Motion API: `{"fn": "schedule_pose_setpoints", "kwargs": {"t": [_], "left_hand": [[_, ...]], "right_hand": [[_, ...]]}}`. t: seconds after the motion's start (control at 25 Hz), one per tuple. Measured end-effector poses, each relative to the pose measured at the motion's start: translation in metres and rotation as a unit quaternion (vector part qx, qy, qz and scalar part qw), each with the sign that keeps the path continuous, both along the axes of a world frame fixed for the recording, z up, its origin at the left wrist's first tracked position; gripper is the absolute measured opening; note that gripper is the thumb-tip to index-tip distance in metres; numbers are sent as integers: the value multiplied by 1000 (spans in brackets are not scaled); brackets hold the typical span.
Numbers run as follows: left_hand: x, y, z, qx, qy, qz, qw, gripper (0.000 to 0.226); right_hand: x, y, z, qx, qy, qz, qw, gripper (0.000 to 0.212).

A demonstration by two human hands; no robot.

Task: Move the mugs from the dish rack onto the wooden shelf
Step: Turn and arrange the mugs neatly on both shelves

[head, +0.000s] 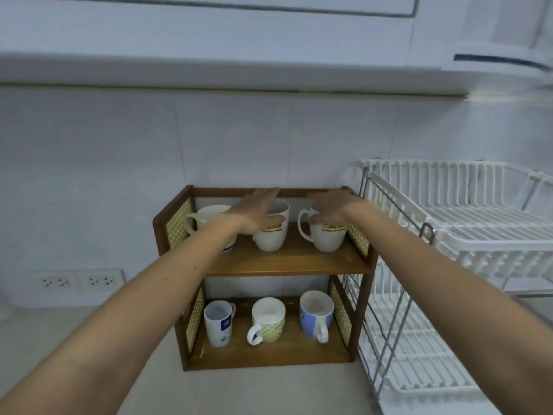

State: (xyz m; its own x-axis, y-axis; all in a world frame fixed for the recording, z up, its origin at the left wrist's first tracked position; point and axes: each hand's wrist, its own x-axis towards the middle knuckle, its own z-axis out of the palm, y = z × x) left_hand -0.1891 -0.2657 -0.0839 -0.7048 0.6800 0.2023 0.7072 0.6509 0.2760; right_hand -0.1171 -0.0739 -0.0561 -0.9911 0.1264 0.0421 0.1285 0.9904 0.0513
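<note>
The wooden shelf stands on the counter against the tiled wall. Its top level carries a cream mug at the left and two white mugs with yellow labels. My left hand lies over the middle white mug, fingers straight and raised above the rim, thumb touching its front. My right hand covers the rim of the right white mug, thumb pressed on its front. On the lower level stand a white mug with a blue logo, a green patterned mug and a blue mug.
The white two-tier dish rack stands right beside the shelf, with no mugs visible in it. Two wall sockets sit low on the wall at the left. A wall cabinet's underside hangs overhead. Pale counter runs in front.
</note>
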Motion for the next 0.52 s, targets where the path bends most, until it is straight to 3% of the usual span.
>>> {"fn": "schedule_pose_setpoints", "kwargs": {"t": [0.04,0.12,0.2,0.28,0.36,0.44,0.52], "left_hand": [[13,-5,-9,39,52,-27,997,70],[44,-23,-40,107,188,-127,968,53],[67,-51,-79,85,267,-262,923,33],[74,-80,-116,-9,271,-328,905,20],[65,-98,-143,-118,232,-300,918,19],[47,-105,-161,-182,155,-197,951,27],[25,-107,-174,-181,71,-63,979,35]], "right_hand": [[10,-10,-10,-29,100,5,995,62],[35,-31,-48,-55,341,69,936,38],[63,-49,-94,-65,430,156,887,19],[77,-61,-137,-82,351,200,911,15],[73,-65,-172,-92,189,178,961,13],[55,-60,-195,-104,78,147,981,14],[31,-57,-208,-118,-1,117,986,26]]}}
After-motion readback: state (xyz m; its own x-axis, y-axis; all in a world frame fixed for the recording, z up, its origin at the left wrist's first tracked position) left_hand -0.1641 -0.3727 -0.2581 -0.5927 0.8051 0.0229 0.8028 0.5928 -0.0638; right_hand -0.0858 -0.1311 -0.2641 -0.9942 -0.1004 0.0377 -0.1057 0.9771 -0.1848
